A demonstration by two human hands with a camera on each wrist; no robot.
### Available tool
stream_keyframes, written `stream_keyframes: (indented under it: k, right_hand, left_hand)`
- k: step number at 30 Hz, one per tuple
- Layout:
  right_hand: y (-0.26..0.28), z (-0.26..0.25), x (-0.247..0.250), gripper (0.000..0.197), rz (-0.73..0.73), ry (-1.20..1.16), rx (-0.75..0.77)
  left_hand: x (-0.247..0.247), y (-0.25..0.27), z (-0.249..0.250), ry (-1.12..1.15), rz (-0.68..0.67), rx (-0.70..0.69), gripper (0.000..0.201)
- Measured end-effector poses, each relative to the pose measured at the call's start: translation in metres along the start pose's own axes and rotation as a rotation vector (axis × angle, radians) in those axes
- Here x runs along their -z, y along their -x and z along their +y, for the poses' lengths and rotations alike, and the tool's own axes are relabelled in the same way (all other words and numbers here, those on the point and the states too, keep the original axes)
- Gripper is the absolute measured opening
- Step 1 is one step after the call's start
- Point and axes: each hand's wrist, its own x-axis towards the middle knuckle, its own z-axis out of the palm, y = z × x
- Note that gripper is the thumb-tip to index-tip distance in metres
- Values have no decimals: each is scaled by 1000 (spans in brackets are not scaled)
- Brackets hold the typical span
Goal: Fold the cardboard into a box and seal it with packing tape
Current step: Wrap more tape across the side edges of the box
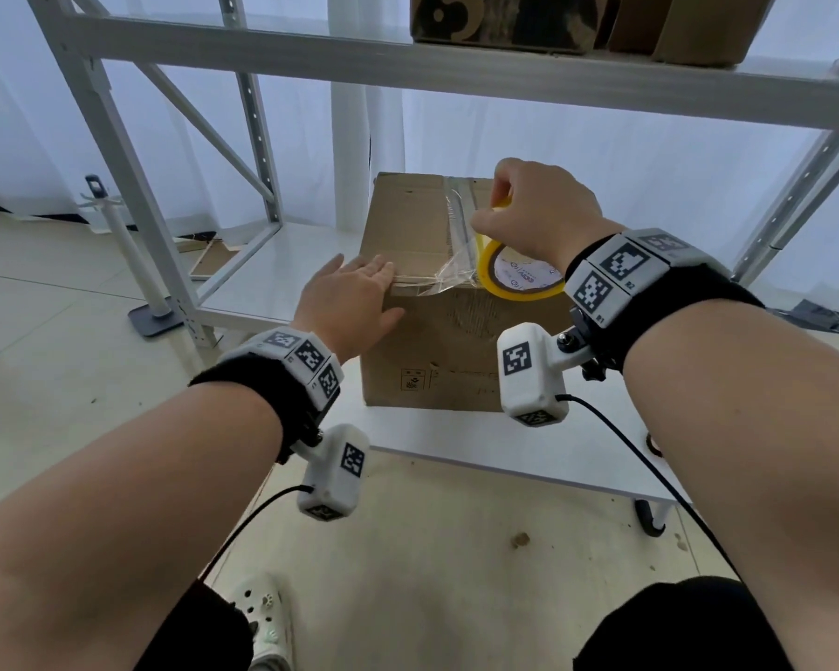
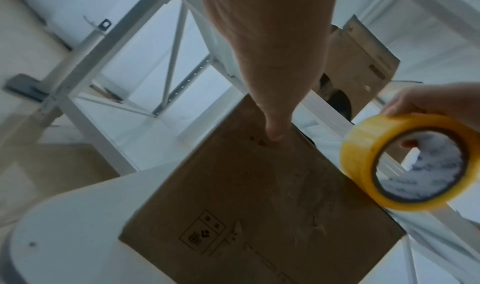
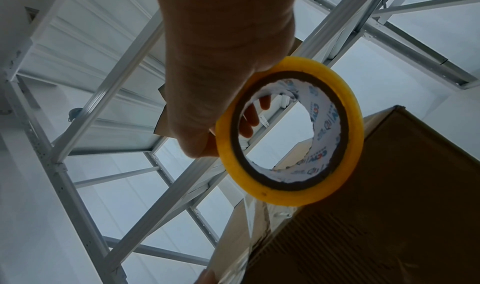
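Note:
A brown cardboard box (image 1: 422,351) (image 2: 259,206) (image 3: 389,206) stands on a white table, flaps folded closed on top. Clear tape (image 1: 456,234) runs along its top seam and bends over the near edge. My right hand (image 1: 538,210) (image 3: 223,52) grips the yellow tape roll (image 1: 514,273) (image 2: 413,161) (image 3: 291,132) above the box's near right top edge, fingers through its core. My left hand (image 1: 354,297) (image 2: 270,52) lies flat with straight fingers on the near top edge, left of the tape, thumb (image 2: 274,132) against the front face.
The white table (image 1: 456,438) has a rounded front edge. A white metal shelving rack (image 1: 408,65) stands behind and above it, with cardboard boxes (image 1: 601,21) on its upper shelf. A white stand (image 1: 132,263) with a grey base is on the floor at left.

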Motion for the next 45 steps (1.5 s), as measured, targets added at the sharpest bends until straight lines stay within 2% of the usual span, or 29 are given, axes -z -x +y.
stream_keyframes:
  k: [4,8,10,14,18,22,25,29,33,38,45]
  right_hand:
    - [0,13,1,30,60,-117,18]
    - [11,27,-6,67,125,-176,-97]
    - [16,30,-13,75,197,-308,-143]
    - [18,36,-24,67,343,-476,-199]
    - [16,41,-33,70,321,-543,-269]
    - [11,38,-26,58,217,-477,-318]
    - [9,29,-21,65,202,-359,-345]
    - [12,28,-10,73,193,-200,-309]
    - [17,33,-6,75,155,-172,-312]
    - [18,29,-6,69,201,-166,-287]
    - [26,38,-17,83,209,-449,-382]
  left_hand:
    - [4,-9,13,14,69,-21,44]
    - [8,-15,25,109,72,-129,35]
    - [7,-18,26,115,68,-144,33]
    - [-2,-19,20,103,93,-113,34]
    - [-10,-13,24,126,121,-77,36]
    - [-12,-11,35,77,88,-39,40]
    - [-8,-12,39,48,81,-24,41]
    - [-5,-15,36,28,59,-35,42]
    - [-5,-14,39,28,41,-28,48]
    - [-6,-15,39,33,22,-18,53]
    - [-1,-20,53,-2,-81,9,60]
